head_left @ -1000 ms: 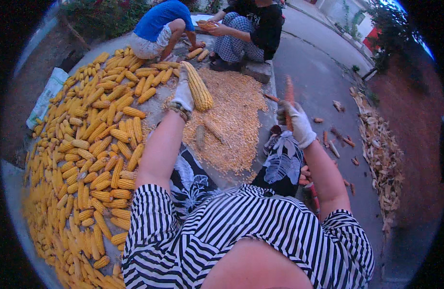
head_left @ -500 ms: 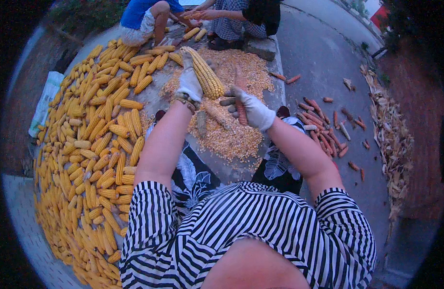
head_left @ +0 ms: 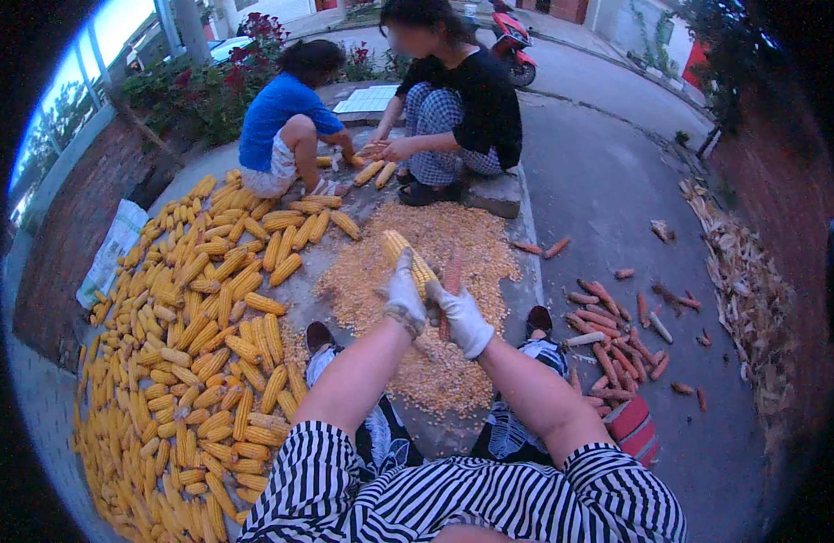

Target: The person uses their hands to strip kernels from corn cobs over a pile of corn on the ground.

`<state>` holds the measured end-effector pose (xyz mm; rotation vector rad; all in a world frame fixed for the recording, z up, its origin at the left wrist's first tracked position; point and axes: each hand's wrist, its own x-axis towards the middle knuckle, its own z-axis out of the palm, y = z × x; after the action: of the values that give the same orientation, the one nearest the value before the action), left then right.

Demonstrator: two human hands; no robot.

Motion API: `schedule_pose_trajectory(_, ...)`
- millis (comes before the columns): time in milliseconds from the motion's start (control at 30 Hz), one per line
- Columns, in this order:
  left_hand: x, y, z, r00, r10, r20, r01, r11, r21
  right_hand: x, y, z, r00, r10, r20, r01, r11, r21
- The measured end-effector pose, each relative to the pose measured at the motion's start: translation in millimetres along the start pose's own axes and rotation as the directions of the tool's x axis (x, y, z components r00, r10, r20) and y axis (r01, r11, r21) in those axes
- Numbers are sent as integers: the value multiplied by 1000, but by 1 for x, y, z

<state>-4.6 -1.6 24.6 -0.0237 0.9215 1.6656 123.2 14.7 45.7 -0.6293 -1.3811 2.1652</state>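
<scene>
My gloved left hand [head_left: 404, 294] is closed around a yellow ear of corn [head_left: 411, 256], which tilts with its upper end away from me. In my gloved right hand [head_left: 464, 319] is a bare reddish corn cob [head_left: 452, 273], standing nearly upright against the ear's lower end. The two hands almost meet above a spread of loose corn kernels [head_left: 363, 258] between my feet. Where cob and ear touch, the fingers partly hide the contact.
A big heap of yellow corn ears [head_left: 200, 362] covers the ground at left. Stripped cobs [head_left: 607, 335] lie at right, near a red striped object [head_left: 632, 429] and dry husks [head_left: 738, 281]. Two people [head_left: 295, 127] crouch ahead handling corn. Farther back stands a red scooter [head_left: 512, 45].
The view has tipped up, bringing the two people and the street into sight. My hands have come closer together, with the cob now against the ear.
</scene>
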Motion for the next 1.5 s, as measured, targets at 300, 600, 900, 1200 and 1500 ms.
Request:
schedule_pose_trajectory(300,7,-7,3,999,39,-5,-40,997,-61,-4,-4,8,997,-15,-78,26,988,152)
schedule_pose_trajectory(600,35,-11,-12,970,78,-232,-134,963,-235,24,29,4,994,-78,-80,91,982,165)
schedule_pose_trajectory(900,37,-11,-26,892,415,-181,-410,910,68,19,25,14,1000,5,5,-6,898,440)
schedule_pose_trajectory(1200,30,3,-24,990,104,-95,-115,986,-123,16,23,12,1000,-8,12,4,962,274)
schedule_pose_trajectory(1500,38,-14,-17,920,210,-331,-250,965,-81,20,33,5,977,-43,-208,51,998,34)
